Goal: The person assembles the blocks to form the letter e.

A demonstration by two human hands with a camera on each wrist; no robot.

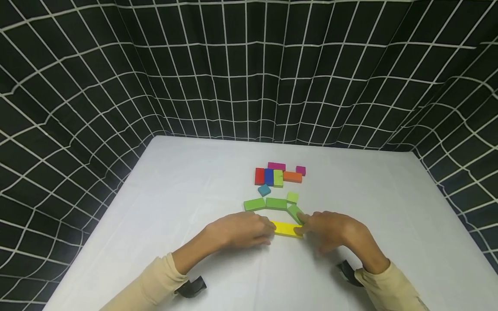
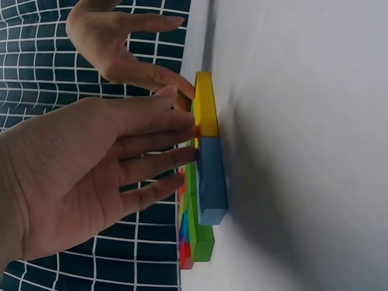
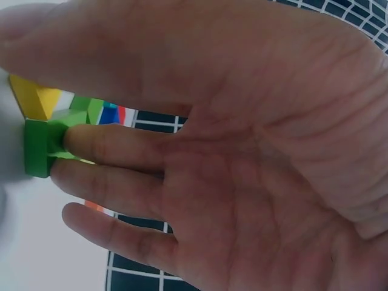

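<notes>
A yellow block (image 1: 285, 229) lies flat on the white table between both hands. My left hand (image 1: 245, 231) rests its straight fingertips on the yellow block and on a blue block (image 2: 211, 182), which joins the yellow one end to end. In the head view that hand hides the blue block. My right hand (image 1: 328, 229) touches the yellow block's right end and a slanted green block (image 1: 294, 213), fingers extended. Behind the yellow block are two more green blocks, a left one (image 1: 254, 204) and a middle one (image 1: 276, 203), forming an arc with the slanted one.
Farther back sit a blue cube (image 1: 264, 190), a light green cube (image 1: 292, 197), and red (image 1: 259, 176), dark blue (image 1: 269, 177), lime (image 1: 278, 178), orange (image 1: 292, 176) and magenta (image 1: 276, 166) blocks. A magenta cube (image 1: 301, 170) stands beside them. Black gridded cloth (image 1: 256, 86) surrounds the table.
</notes>
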